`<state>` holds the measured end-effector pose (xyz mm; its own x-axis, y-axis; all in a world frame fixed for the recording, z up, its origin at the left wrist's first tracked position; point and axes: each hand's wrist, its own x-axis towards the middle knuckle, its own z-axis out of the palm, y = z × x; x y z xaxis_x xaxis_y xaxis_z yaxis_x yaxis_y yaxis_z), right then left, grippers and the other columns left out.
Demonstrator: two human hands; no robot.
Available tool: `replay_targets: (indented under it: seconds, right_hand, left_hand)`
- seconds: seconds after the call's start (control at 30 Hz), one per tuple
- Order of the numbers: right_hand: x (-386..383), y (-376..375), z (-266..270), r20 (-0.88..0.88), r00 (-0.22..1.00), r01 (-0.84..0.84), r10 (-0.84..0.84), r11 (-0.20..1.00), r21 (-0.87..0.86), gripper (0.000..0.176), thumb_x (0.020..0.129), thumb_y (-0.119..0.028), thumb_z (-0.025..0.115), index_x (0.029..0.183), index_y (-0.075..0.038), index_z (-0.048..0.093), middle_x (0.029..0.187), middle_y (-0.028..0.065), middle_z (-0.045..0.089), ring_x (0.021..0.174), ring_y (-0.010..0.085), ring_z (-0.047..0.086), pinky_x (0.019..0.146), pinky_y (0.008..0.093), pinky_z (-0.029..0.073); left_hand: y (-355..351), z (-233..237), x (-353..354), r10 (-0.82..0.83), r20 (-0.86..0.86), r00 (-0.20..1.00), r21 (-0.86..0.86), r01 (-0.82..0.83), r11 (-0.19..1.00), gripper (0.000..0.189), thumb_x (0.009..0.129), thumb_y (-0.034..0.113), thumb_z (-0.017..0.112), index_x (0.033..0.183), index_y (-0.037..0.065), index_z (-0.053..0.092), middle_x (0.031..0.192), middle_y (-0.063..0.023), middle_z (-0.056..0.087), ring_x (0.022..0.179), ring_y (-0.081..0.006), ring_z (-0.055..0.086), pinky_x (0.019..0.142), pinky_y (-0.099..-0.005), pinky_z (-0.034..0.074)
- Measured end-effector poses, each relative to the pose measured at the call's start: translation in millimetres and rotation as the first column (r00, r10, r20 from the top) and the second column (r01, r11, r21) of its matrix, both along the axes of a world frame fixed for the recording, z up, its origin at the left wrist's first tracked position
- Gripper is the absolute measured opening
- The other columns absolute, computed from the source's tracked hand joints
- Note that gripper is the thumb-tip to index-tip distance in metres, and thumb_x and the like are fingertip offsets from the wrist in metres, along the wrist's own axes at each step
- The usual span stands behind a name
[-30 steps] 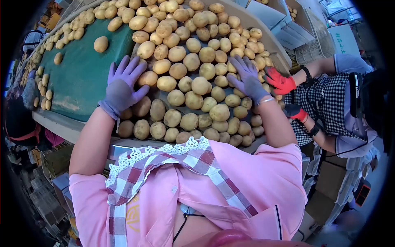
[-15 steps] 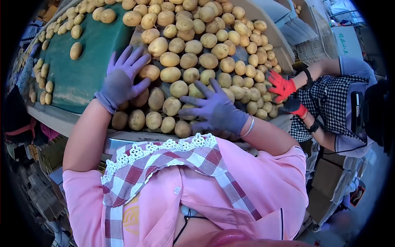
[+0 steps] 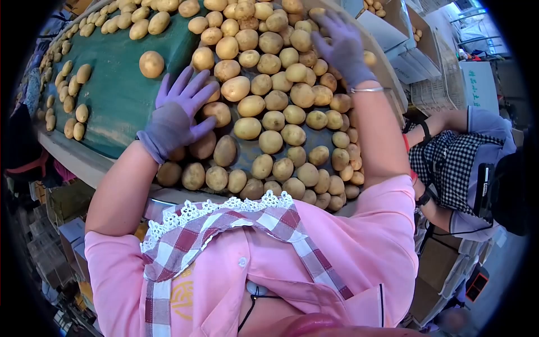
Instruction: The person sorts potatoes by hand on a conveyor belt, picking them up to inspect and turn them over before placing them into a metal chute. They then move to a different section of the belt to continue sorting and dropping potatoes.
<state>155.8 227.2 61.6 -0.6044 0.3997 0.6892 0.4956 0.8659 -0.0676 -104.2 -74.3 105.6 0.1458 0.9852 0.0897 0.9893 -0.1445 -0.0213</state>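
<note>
Potatoes (image 3: 270, 141) lie spread over a sorting table in front of me. My left hand (image 3: 178, 117), in a purple-grey glove, rests with fingers spread at the left side of the potatoes, by the edge of the green belt (image 3: 112, 121). Its thumb touches a potato (image 3: 217, 114). My right hand (image 3: 341, 48), in a matching glove, reaches to the far right of the pile, beside the table's side wall. Its fingers are apart over potatoes, and I see nothing held in it.
A co-worker in a checkered apron (image 3: 449, 149) stands at the right, hands mostly hidden behind my right arm. Cardboard boxes with potatoes (image 3: 418, 42) and a plastic crate (image 3: 435, 92) stand beyond the side wall (image 3: 387, 70). A single potato (image 3: 151, 64) sits on the belt.
My right hand has moved from the near middle of the potatoes to the far right. Potatoes have shifted, baring some table surface. My left hand has stayed nearly in place, still spread.
</note>
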Motion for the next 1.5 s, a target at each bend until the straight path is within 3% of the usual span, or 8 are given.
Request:
replay_targets:
  seconds: [0.3,0.67,0.77,0.9,1.0,1.2,1.3,1.5]
  right_hand:
    - [-48.8,-145.8,12.0,0.662,0.749,0.298,-0.013,0.899,-0.319,0.058,0.084,-0.05,0.064,0.136,-0.023,0.056,0.128,0.0199,0.058,0.117,0.0344,0.057,0.09,0.0522,0.05]
    - [100.7,-234.2,-13.3,0.48,0.847,0.05,0.23,0.864,-0.501,0.024,0.084,-0.032,0.069,0.089,-0.009,0.068,0.087,0.0092,0.069,0.09,0.0292,0.066,0.07,0.04,0.054]
    - [66.4,-213.1,46.4,0.417,0.82,0.168,0.392,0.531,-0.83,0.025,0.088,-0.033,0.064,0.086,-0.009,0.068,0.086,0.0098,0.069,0.102,0.0351,0.066,0.068,0.0414,0.056]
    - [14.7,-226.3,26.4,0.075,0.904,-0.348,0.421,0.826,-0.443,0.035,0.089,-0.03,0.065,0.12,-0.013,0.067,0.131,0.0101,0.062,0.119,0.0322,0.058,0.096,0.047,0.047]
    - [44.7,-191.2,-41.8,0.135,0.81,-0.39,0.571,0.695,-0.604,0.044,0.086,-0.028,0.067,0.128,-0.014,0.063,0.145,0.0117,0.051,0.129,0.0342,0.051,0.107,0.051,0.038]
    - [139.9,-101.9,-54.0,0.313,0.933,-0.028,0.174,0.907,-0.419,0.051,0.085,-0.032,0.068,0.134,-0.017,0.06,0.138,0.0173,0.056,0.124,0.0364,0.054,0.106,0.0452,0.041]
    - [141.4,-61.0,-27.7,0.16,0.977,0.212,-0.14,0.633,-0.744,0.04,0.087,-0.028,0.066,0.125,-0.013,0.065,0.117,0.0181,0.068,0.105,0.0327,0.065,0.092,0.039,0.052]
    - [33.4,-30.0,-36.7,0.192,0.98,0.037,0.06,0.886,-0.463,0.032,0.081,-0.017,0.07,0.112,-0.011,0.067,0.116,0.0136,0.066,0.098,0.0368,0.066,0.083,0.041,0.055]
  left_hand:
    - [4.7,-0.7,-4.7,0.102,-0.052,0.993,0.061,-0.099,0.993,0.066,0.081,0.035,0.07,0.142,0.017,0.05,0.152,-0.0097,0.042,0.144,-0.0375,0.031,0.115,-0.0635,0.021]
    - [13.1,-8.7,-28.2,0.156,-0.1,0.983,0.177,-0.137,0.975,0.066,0.083,0.039,0.067,0.143,0.02,0.047,0.148,-0.0087,0.045,0.141,-0.0374,0.035,0.113,-0.0647,0.021]
    - [14.5,-11.8,-24.8,0.108,-0.093,0.99,0.119,-0.096,0.988,0.066,0.083,0.039,0.067,0.143,0.02,0.047,0.148,-0.0086,0.045,0.141,-0.0369,0.035,0.114,-0.0646,0.021]
    - [11.6,-18.2,-26.7,0.115,-0.068,0.991,0.098,-0.108,0.989,0.066,0.082,0.039,0.068,0.141,0.02,0.049,0.148,-0.0091,0.046,0.142,-0.0362,0.035,0.113,-0.0657,0.021]
    - [6.8,-15.8,-23.9,0.126,-0.054,0.991,0.081,-0.122,0.989,0.067,0.081,0.04,0.068,0.141,0.019,0.049,0.148,-0.0097,0.046,0.142,-0.037,0.034,0.112,-0.0668,0.021]
    - [4.5,4.3,-17.6,0.11,0.017,0.994,0.035,-0.111,0.993,0.066,0.081,0.036,0.068,0.142,0.017,0.049,0.149,-0.0112,0.045,0.142,-0.0383,0.034,0.114,-0.0655,0.02]
    - [6.8,16.6,-2.5,0.085,0.046,0.995,0.021,-0.086,0.996,0.065,0.082,0.032,0.068,0.142,0.015,0.05,0.151,-0.0124,0.043,0.143,-0.0389,0.032,0.115,-0.0645,0.019]
    - [9.2,27.2,3.3,0.058,0.018,0.998,0.01,-0.058,0.998,0.064,0.081,0.031,0.069,0.14,0.015,0.051,0.151,-0.0119,0.044,0.143,-0.0391,0.033,0.114,-0.0644,0.02]
